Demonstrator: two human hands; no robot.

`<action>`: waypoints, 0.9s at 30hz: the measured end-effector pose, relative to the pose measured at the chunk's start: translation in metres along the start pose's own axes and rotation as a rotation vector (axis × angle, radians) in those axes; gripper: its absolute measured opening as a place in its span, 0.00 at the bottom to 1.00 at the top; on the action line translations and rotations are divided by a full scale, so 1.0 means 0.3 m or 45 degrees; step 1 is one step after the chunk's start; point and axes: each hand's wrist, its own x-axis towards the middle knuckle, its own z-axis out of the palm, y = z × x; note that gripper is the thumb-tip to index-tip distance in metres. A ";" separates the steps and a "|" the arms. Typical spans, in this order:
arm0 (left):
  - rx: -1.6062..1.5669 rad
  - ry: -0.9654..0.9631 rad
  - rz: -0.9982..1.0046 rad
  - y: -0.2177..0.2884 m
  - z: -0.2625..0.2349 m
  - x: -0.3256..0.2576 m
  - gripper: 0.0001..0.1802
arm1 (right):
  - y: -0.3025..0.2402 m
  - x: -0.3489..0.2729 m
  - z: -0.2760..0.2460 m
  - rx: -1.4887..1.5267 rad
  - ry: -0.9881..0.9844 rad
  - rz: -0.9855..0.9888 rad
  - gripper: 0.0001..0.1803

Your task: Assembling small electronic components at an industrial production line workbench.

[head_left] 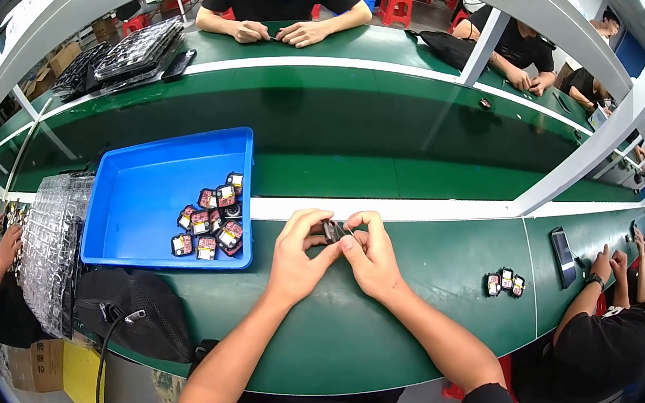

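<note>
Over the green worktop (368, 352), my left hand (295, 259) and my right hand (373, 264) meet near its far white edge. Between the fingertips of both is a small dark part (331, 231), mostly covered by the fingers, so its exact kind cannot be made out. Both hands are closed on it. Left of my hands stands a blue plastic bin (161, 265). In its right half lies a loose heap of small dark square-shaped units (206, 248) with red, white and yellow labels.
A small group of similar units (506, 283) lies to the right, near a dark phone-like device (563, 258). A black mesh bag (136, 311) and stacked clear plastic trays (51, 249) sit at left. A white post (587, 145) rises at right. Co-workers sit across and on both sides.
</note>
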 end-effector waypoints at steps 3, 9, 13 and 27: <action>-0.340 0.037 -0.142 -0.050 -0.030 0.002 0.29 | -0.018 0.003 0.021 -0.061 0.050 -0.078 0.11; -0.508 -0.028 -0.190 -0.030 -0.050 0.021 0.32 | -0.042 -0.004 0.024 -0.357 0.052 -0.196 0.12; -0.534 -0.045 -0.193 -0.035 -0.057 0.015 0.33 | -0.072 -0.006 0.036 -0.480 0.127 -0.233 0.12; -0.531 -0.054 -0.215 -0.035 -0.058 0.020 0.30 | -0.090 -0.005 0.028 -0.600 0.167 -0.344 0.10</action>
